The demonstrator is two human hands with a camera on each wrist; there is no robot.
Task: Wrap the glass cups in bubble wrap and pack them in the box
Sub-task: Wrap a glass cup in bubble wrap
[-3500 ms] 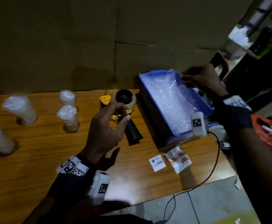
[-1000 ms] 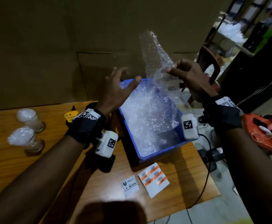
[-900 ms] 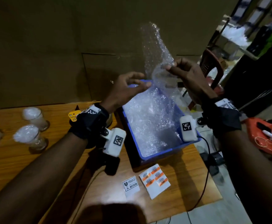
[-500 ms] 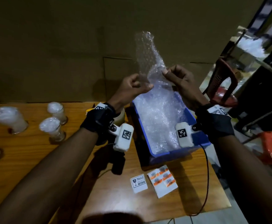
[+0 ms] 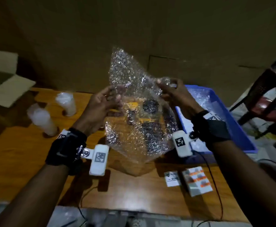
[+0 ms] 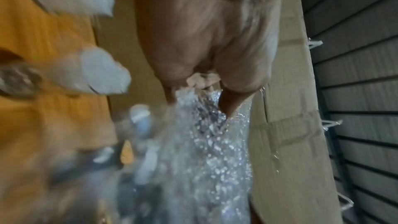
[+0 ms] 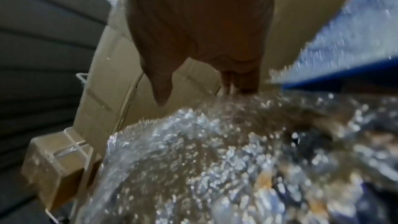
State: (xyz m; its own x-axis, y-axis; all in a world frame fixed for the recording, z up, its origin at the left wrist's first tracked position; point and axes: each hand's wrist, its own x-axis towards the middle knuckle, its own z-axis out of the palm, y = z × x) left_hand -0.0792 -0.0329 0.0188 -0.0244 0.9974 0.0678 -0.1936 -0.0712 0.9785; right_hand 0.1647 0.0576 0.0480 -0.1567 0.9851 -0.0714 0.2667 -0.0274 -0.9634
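I hold a clear sheet of bubble wrap (image 5: pixel 137 115) spread in the air over the wooden table (image 5: pixel 19 145). My left hand (image 5: pixel 107 99) pinches its left edge and my right hand (image 5: pixel 168 89) pinches its right edge. The sheet fills the lower part of the left wrist view (image 6: pixel 204 151) and of the right wrist view (image 7: pixel 215 159). Two glass cups stuffed with white wrap (image 5: pixel 66 102) (image 5: pixel 42 118) stand on the table to the left, blurred (image 6: pixel 101 72) beside my left hand. The blue bin (image 5: pixel 232 128) on the right holds more bubble wrap.
A yellow and black tape dispenser (image 5: pixel 143 108) shows through the sheet. Sticker sheets (image 5: pixel 197 181) and a label (image 5: pixel 172 178) lie near the front edge. An open white box (image 5: pixel 4 89) sits far left, a cardboard wall (image 5: pixel 134 30) behind, a chair (image 5: pixel 269 99) at right.
Over the last second my left hand reached up and took the sheet's edge. Both hands then carried it left out of the blue bin and spread it over the table.
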